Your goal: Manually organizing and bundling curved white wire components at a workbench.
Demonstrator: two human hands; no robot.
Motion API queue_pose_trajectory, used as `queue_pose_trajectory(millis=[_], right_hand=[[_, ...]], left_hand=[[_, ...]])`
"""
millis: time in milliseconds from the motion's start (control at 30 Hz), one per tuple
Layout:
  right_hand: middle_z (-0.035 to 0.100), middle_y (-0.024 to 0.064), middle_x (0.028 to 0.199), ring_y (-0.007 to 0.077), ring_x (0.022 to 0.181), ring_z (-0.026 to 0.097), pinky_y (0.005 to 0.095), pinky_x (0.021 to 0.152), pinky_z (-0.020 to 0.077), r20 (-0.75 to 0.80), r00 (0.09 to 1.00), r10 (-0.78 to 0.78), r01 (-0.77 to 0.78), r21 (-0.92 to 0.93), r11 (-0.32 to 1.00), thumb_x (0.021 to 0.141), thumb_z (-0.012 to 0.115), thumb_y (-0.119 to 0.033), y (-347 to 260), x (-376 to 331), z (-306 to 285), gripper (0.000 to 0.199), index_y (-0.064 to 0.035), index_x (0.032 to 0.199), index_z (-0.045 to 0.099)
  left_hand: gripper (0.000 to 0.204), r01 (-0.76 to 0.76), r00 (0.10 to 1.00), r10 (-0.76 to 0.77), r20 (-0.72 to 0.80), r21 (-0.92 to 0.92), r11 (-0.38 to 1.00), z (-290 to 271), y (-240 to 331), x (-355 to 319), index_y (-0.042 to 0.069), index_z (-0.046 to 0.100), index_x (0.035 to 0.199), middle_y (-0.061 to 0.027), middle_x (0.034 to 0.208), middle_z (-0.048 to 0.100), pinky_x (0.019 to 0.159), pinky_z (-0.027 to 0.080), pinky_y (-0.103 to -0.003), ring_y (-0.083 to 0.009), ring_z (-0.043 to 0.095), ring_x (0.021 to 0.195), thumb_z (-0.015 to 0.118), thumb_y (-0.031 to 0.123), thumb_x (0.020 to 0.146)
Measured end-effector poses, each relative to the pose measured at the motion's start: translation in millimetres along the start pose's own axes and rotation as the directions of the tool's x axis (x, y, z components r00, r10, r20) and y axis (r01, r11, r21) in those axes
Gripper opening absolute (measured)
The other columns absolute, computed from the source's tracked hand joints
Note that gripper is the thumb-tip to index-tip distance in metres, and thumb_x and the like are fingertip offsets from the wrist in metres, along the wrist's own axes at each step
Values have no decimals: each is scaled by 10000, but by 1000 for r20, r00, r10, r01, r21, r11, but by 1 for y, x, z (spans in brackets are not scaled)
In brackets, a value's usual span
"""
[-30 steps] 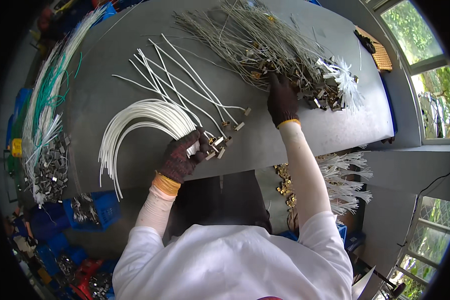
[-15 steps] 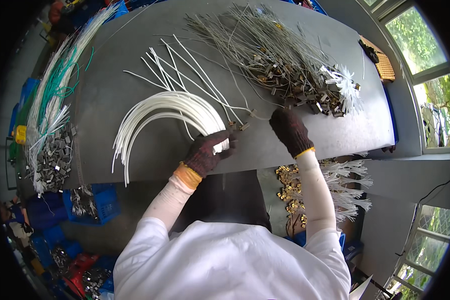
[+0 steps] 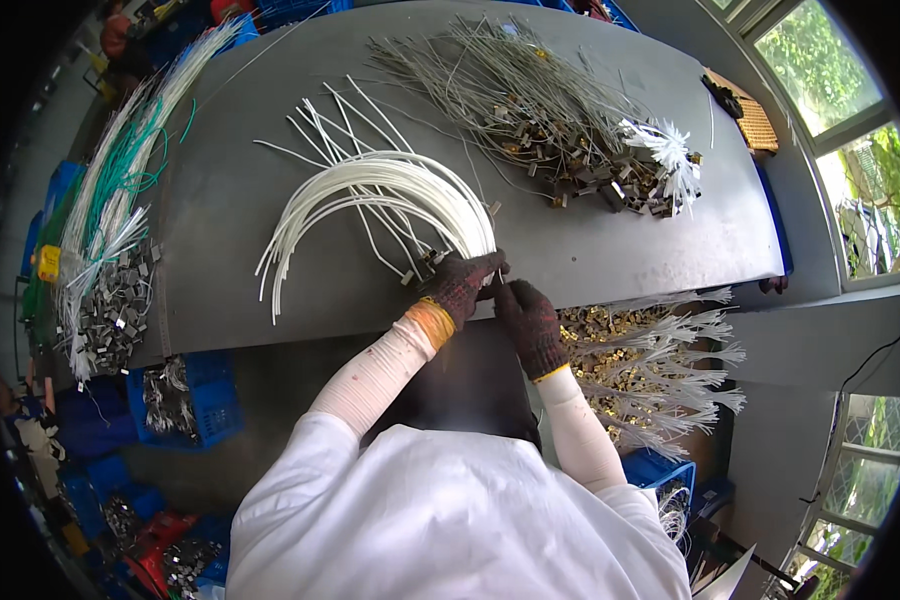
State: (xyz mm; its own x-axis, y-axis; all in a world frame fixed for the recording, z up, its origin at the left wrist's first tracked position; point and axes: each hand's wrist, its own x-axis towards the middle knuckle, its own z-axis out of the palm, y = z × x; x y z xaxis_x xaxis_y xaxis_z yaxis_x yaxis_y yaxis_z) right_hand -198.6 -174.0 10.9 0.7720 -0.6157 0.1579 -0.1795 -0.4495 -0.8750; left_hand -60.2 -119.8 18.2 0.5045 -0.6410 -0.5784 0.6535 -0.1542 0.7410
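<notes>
1. The left hand [image 3: 462, 283], in a dark glove, is closed round the gathered ends of a curved bundle of white sleeved wires [image 3: 390, 190] at the near edge of the grey table [image 3: 610, 260].
2. The right hand [image 3: 530, 318] meets it there, fingers pinched at the same ends; what they grip is too small to tell.
3. Judged step: adding 1 wire to the bundle.
4. Any further wire lies among the loose white wires [image 3: 330, 125] or the grey terminal-tipped heap [image 3: 530, 100] well beyond.

Matt grey table [image 3: 590, 250], smooth white plastic cords [image 3: 390, 190].
Dark knitted cloth gloves; dull metal clips [image 3: 110, 310]; woven basket [image 3: 745, 115].
</notes>
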Motion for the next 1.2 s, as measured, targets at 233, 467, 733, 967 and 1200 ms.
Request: queue_pose_trajectory(millis=[233, 467, 733, 967, 1200], right_hand=[[634, 13, 757, 66, 584, 508, 234, 513, 390, 312, 690, 653, -721, 220, 657, 926, 627, -255, -4, -93, -66, 205, -57, 930, 679], [643, 7, 769, 76, 602, 539, 235, 511, 408, 427, 544, 722, -832, 161, 531, 920, 651, -211, -13, -208, -135, 178, -47, 953, 713], [644, 53, 951, 108, 666, 582, 257, 565, 477, 487, 704, 518, -557, -74, 827, 866, 614, -12, 7, -230, -138, 187, -76, 1011, 711], [654, 58, 980, 133, 727, 615, 264, 612, 511, 478, 720, 503, -519, -111, 848, 861, 628, -24, 13, -244, -148, 216, -94, 1049, 710], [673, 53, 978, 133, 728, 614, 271, 627, 506, 404, 651, 643, -653, -133, 745, 853, 659, -41, -1, -235, -145, 198, -100, 1032, 724]], left_hand=[[354, 134, 968, -26, 251, -425, 895, -15, -37, 66, 13, 662, 1037, -63, 966, 704, 755, 577, -354, -212, 682, 833, 819, 232, 807], [245, -378, 871, 419, 257, -195, 905, -35, 23, 85, 1, 601, 1162, -126, 1011, 657, 798, 616, -445, -274, 658, 979, 607, 146, 965], [205, -63, 972, 167, 163, -505, 861, -81, 66, 88, 79, 616, 1128, -120, 1012, 655, 869, 558, -460, -289, 649, 989, 601, 210, 970], [152, -77, 977, 187, 104, -645, 760, -101, 74, 97, 35, 587, 1090, -120, 999, 637, 894, 574, -468, -285, 641, 985, 616, 98, 954], [158, -72, 972, 199, 126, -643, 762, -103, 68, 98, 28, 600, 1084, -116, 992, 650, 874, 583, -446, -275, 649, 964, 626, 115, 955]])
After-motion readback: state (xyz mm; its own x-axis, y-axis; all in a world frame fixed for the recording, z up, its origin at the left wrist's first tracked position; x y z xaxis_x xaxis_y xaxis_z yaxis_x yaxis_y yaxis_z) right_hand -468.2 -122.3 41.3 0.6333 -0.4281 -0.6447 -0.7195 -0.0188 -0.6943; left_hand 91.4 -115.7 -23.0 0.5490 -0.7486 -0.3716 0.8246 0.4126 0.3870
